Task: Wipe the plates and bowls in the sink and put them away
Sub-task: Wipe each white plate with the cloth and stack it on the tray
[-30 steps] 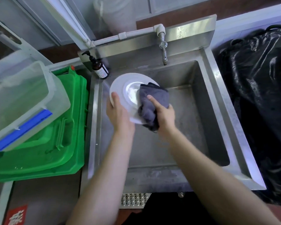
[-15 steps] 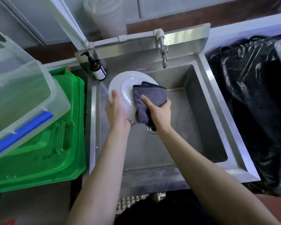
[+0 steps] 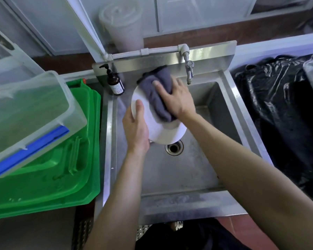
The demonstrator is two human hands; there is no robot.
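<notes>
Right hand (image 3: pixel 177 100) has pushed cloth (image 3: pixel 156 92) up plate (image 3: pixel 163 132).

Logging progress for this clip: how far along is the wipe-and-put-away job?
Done: nothing visibly put away; the sink basin shows only its drain, no other dishes. In hand: the left hand grips the rim of a white plate held over the basin, while the right hand presses a grey cloth across it. Left: finish wiping and put this plate away; where it goes is not evident.

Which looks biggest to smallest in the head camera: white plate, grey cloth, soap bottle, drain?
1. white plate
2. grey cloth, partly under the right hand
3. soap bottle
4. drain, farther off, so unsure
</notes>
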